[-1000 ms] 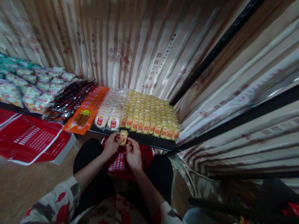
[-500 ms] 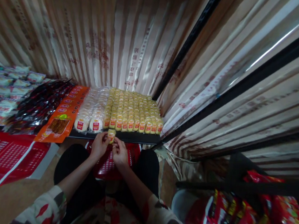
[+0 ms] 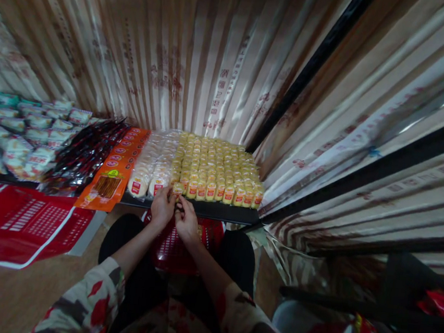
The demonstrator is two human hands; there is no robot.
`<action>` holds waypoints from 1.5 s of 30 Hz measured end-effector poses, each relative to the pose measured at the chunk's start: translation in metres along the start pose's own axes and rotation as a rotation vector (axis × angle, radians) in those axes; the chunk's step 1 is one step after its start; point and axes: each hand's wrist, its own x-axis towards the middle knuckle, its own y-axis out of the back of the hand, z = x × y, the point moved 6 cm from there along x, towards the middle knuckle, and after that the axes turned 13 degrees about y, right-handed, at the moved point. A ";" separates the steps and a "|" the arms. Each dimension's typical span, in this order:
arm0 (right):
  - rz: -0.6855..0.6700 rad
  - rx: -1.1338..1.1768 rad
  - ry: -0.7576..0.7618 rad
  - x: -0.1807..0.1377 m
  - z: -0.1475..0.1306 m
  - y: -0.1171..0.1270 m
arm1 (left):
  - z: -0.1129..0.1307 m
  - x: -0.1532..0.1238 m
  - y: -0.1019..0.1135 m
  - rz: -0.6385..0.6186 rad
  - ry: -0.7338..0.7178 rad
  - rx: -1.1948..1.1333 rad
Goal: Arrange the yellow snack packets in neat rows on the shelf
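My left hand [image 3: 163, 207] is closed, its fingertips pinching a small yellow snack pack [image 3: 178, 188] at the front left of the packed rows. My right hand [image 3: 187, 222] is closed too, with thumb and forefinger on the pack's lower right edge. Behind and to the right stand tight rows of similar yellow packs [image 3: 221, 169] with red and white labels. Left of these lie columns of round white packs [image 3: 139, 179] in clear wrap. Fingers partly cover the held pack.
A black shelf [image 3: 225, 212] carries the goods against a pleated curtain [image 3: 201, 54]. An orange snack bag [image 3: 106, 181], dark shiny packets [image 3: 85, 158] and white pouches [image 3: 24, 137] line the left. A red basket [image 3: 170, 256] sits between my knees. Black posts [image 3: 314, 65] rise at right.
Both hands have moved the yellow pack from in front of the shelf edge up to the front of the leftmost yellow row. The view has shifted left.
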 end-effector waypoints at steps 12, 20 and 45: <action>0.076 -0.107 0.016 0.004 0.000 0.006 | 0.003 0.006 -0.017 -0.032 -0.039 -0.054; 0.084 -0.173 0.003 0.008 0.007 0.008 | 0.011 0.009 -0.025 -0.031 -0.046 -0.095; 0.053 -0.237 -0.009 0.009 0.014 0.010 | -0.010 0.003 -0.046 -0.012 -0.136 0.045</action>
